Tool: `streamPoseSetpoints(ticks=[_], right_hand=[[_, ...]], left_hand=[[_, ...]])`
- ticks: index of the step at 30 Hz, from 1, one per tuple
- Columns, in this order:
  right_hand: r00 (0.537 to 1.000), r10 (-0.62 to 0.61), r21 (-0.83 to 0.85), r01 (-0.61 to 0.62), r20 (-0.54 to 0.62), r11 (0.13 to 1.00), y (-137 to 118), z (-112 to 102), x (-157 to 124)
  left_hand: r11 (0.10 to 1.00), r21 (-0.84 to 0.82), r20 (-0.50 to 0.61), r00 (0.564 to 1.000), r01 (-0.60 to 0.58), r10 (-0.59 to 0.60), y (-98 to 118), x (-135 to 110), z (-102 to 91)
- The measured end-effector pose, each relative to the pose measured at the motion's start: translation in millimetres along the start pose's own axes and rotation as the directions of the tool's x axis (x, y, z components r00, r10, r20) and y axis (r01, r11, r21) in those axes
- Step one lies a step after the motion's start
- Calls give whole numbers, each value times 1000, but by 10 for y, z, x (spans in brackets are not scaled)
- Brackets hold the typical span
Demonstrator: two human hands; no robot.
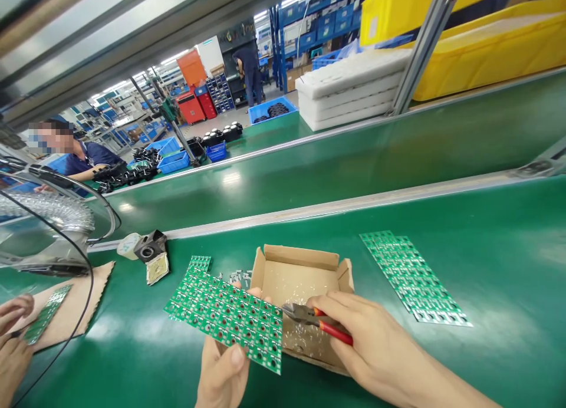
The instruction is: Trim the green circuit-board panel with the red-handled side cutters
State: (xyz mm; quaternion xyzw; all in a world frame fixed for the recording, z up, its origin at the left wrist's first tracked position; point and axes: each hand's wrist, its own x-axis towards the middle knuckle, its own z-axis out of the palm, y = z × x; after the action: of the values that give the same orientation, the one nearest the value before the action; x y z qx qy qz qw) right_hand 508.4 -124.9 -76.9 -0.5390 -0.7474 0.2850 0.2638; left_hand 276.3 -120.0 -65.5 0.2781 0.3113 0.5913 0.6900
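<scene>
Green belting (486, 266) covers the bench. Nearest, a circuit panel (230, 316) is pinched at its lower edge by the left hand (223, 372), thumb on top. Red-handled cutters (316, 322) are gripped in the closed right hand (375, 343) above a cardboard box (300, 257). Thin, light and stiff, the panel is judged brittle and best held by its edges. Beyond, a second panel (413, 278) is laid flat, and white foam trays (349, 86) are stacked farther off.

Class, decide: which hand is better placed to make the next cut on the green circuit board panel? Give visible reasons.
Probably the right hand: it grips the red-handled cutters, tips at the circuit board panel over the cardboard box. The left hand is busy holding that panel.
</scene>
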Motion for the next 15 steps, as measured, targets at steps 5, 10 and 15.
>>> streamPoseSetpoints(ticks=[5, 10, 15], right_hand=[[902, -338, -38, 341, -267, 939, -78, -21, 34], [758, -583, -142, 569, -292, 810, -148, -10, 54], [757, -601, -189, 570, -256, 799, -122, 42, 32]], left_hand=[[951, -266, 549, 836, 159, 14, 6, 99, -229], [953, -267, 571, 820, 142, 38, -64, 126, -233], [999, -47, 535, 844, -1, 26, -36, 79, -156]])
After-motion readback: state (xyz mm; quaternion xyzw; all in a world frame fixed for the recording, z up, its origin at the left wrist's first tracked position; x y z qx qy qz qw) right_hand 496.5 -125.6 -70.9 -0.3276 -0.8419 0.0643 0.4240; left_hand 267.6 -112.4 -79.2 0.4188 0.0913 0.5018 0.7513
